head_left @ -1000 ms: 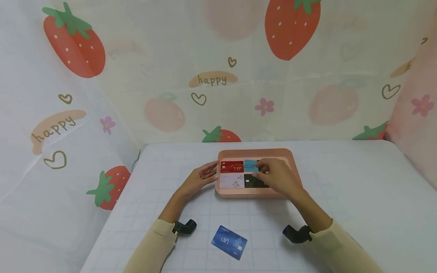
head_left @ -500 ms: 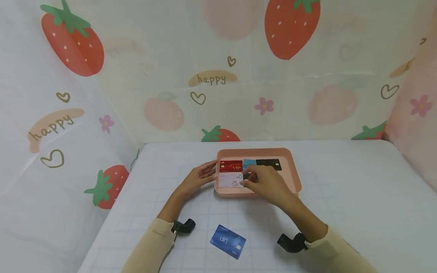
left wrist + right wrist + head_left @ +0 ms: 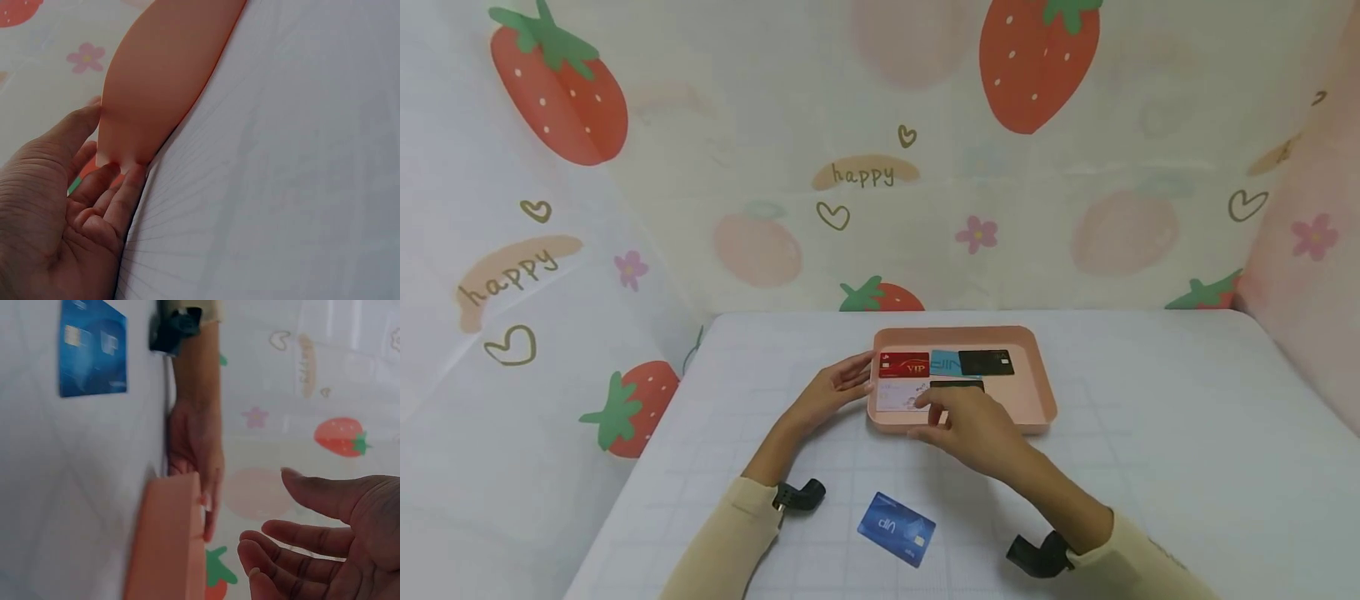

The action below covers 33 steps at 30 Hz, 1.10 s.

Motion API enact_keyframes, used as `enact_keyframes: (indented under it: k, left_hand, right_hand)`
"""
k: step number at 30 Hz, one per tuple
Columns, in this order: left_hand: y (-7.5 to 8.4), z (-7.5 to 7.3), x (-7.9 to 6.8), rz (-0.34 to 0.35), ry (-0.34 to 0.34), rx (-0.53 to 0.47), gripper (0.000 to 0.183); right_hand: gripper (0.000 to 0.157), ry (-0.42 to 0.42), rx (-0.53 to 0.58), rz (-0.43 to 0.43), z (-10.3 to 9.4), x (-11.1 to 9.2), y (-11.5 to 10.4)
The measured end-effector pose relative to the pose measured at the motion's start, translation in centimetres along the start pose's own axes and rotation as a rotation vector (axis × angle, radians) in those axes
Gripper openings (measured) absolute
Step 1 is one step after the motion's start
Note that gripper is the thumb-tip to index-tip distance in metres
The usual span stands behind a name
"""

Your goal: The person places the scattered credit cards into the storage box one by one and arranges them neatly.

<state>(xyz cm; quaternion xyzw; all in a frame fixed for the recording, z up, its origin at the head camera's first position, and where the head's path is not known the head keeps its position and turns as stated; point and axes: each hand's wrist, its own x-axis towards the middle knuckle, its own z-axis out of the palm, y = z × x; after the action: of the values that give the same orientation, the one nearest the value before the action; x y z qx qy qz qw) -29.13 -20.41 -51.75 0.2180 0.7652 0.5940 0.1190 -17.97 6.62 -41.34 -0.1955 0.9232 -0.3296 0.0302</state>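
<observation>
A pink tray (image 3: 1037, 392) lies on the table with several cards in it. In its top row are a red VIP card (image 3: 904, 365), a light-blue card (image 3: 944, 362) and a black card (image 3: 988, 362) overlapping the light-blue one. Below lie a pale card (image 3: 898, 396) and a dark card (image 3: 957, 385), partly hidden by my right hand (image 3: 973, 429). That hand hovers over the tray's front edge, fingers apart and holding nothing. My left hand (image 3: 823, 400) touches the tray's left outer wall with its fingertips. A blue VIP card (image 3: 897, 529) lies on the table before the tray.
The table (image 3: 1150, 433) has a white checked cloth. A curtain (image 3: 1037, 250) printed with strawberries hangs behind it and along the sides. Both wrists carry a black camera mount, one at the left (image 3: 801, 495) and one at the right (image 3: 1037, 556).
My right hand has drawn back from the top-row cards toward the tray's front left, uncovering the black card and light-blue card. My left hand has stayed at the tray's side.
</observation>
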Motion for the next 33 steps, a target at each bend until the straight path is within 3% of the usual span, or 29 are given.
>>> enact_keyframes:
  k: [20, 33]
  left_hand:
    - [-0.4, 0.2, -0.2, -0.008, 0.017, -0.035, 0.063]
    - [0.0, 0.1, -0.2, -0.010, 0.011, -0.019, 0.064]
  right_hand:
    - [0.071, -0.284, -0.133, -0.019, 3.9, -3.1, -0.3]
    - [0.077, -0.363, -0.341, -0.039, 5.4, -3.6, -0.6]
